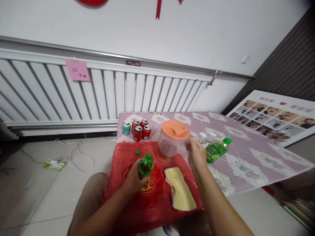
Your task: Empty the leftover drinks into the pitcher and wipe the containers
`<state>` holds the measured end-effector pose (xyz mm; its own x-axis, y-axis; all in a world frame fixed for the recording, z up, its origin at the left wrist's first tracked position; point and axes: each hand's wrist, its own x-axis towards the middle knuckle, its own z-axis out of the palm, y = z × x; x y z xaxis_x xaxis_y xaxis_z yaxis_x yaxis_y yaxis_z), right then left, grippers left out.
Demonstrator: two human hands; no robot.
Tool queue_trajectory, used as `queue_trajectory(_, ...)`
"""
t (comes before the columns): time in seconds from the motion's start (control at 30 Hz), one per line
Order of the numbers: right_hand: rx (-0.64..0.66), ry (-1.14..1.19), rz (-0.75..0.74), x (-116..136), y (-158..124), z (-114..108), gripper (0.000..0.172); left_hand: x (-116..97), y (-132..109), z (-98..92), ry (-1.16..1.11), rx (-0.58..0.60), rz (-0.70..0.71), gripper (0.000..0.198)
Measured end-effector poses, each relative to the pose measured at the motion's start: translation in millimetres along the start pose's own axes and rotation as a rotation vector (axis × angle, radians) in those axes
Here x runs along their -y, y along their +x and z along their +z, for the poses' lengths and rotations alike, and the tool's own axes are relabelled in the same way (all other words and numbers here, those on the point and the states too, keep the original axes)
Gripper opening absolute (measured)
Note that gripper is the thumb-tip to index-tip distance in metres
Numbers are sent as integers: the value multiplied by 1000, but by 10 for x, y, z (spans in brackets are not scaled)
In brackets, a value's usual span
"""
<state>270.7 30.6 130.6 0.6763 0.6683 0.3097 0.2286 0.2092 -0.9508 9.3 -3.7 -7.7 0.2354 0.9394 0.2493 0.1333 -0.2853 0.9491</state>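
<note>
My left hand is wrapped around an uncapped green plastic drink bottle, its mouth pointing up. A green bottle cap lies on the red plastic sheet just beyond it. My right hand is closed at the handle side of a clear pitcher; the handle itself is mostly hidden by the fingers. The pitcher stands upright under an orange lid, with some amber liquid at the bottom. In front of it is a folded yellow cloth.
Several red cans and a teal can stand at the back left. Right of my right hand is a capped green bottle, near clear containers. The red sheet covers part of the patterned tablecloth. A white radiator runs behind.
</note>
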Motion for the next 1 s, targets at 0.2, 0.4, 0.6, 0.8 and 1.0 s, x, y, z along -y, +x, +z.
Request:
queue_trajectory(0.2, -35, -10, 64, -399, -65, 190, 44, -32, 4, 12, 51, -7, -37, 78)
queue_trajectory(0.4, 14, -45, 109, -555, -118, 177, 45, -51, 7, 17, 100, -6, -31, 77)
queue_trajectory(0.6, 86, -53, 98, -545, -100, 23, 39, -75, 2, 35, 154, -41, -56, 75)
queue_trajectory(0.8, -49, -34, 78, -633, -528, -256, 53, -64, -33, 39, 158, -69, -64, 80)
queue_trajectory(1.0, 182, -99, 144, -797, -1101, -287, 30, -139, -30, 37, 155, -61, -85, 83)
